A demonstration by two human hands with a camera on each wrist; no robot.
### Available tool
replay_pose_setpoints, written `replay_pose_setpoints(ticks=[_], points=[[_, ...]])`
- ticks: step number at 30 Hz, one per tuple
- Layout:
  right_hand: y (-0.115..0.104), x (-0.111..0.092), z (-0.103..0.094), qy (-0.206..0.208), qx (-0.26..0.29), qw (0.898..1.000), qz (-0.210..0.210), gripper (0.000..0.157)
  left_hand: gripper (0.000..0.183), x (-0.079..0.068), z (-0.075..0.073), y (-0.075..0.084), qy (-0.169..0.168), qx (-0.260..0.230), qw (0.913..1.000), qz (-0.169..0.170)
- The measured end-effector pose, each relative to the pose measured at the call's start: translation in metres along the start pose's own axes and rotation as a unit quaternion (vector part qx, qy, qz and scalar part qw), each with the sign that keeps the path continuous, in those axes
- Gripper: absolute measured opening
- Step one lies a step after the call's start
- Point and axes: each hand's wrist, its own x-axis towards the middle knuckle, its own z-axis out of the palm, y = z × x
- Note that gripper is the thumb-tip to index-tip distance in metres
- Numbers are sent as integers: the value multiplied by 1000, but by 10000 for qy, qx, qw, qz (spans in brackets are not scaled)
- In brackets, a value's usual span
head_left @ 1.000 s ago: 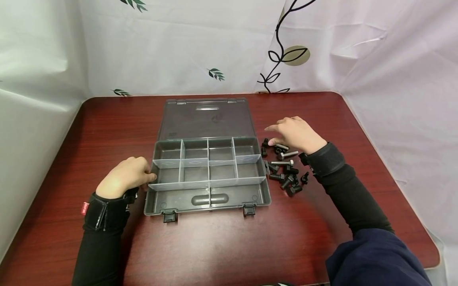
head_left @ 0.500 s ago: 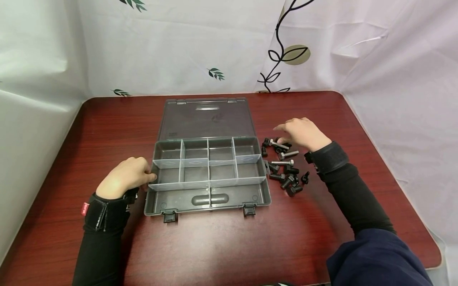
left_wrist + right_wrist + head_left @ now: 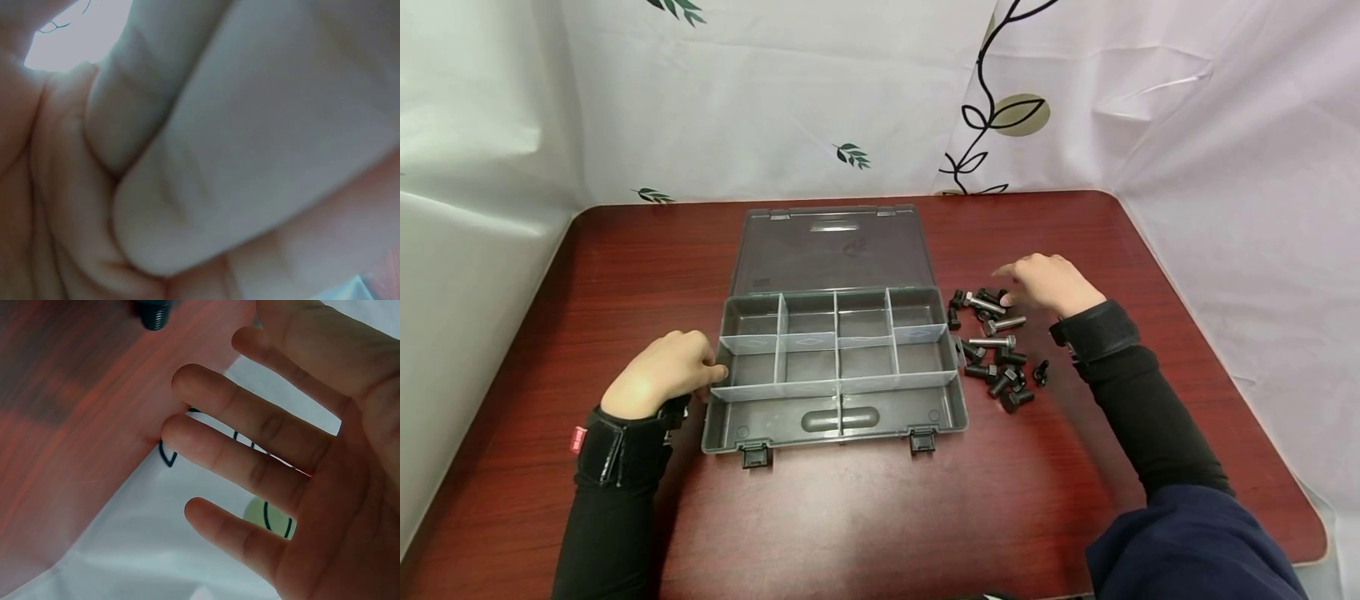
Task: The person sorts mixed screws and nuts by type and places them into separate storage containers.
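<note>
A dark translucent compartment box [image 3: 838,390] lies on the table, its lid [image 3: 835,250] folded back flat behind it. My left hand [image 3: 664,367] grips its left edge, the thumb over the rim; in the left wrist view the fingers [image 3: 244,144] are curled against the palm. To the right of the box lies a loose pile of black bolts [image 3: 1002,383] and silver bolts [image 3: 992,342]. My right hand [image 3: 1047,283] is at the pile's far right, fingers spread and nothing in them. Near those fingertips, the right wrist view shows a threaded dark bolt [image 3: 154,315].
Clear dividers [image 3: 865,382] split the box into several compartments. Two latches [image 3: 756,456] hang from its front edge. A white patterned cloth [image 3: 760,108] stands behind and at both sides of the reddish wooden table [image 3: 850,525].
My right hand has drawn back to the right across the far end of the pile, uncovering a silver bolt and some black ones. The left hand and the box have stayed in place.
</note>
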Motion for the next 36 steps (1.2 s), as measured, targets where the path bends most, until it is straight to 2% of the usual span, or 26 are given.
replay_pose_setpoints(ticks=[10,21,28,36], points=[[9,0,7,-374,257,9983,352,46,29,-1,-2,0,3,-27,10000,-31],[12,-1,13,-458,430,9974,367,47,29,-3,0,-2,32,-62,10000,-51],[10,0,18,-650,466,9959,422,46,29,-3,2,-2,83,-89,9999,40],[8,3,19,-678,433,9956,479,46,30,-5,0,-1,49,-189,9998,-104]])
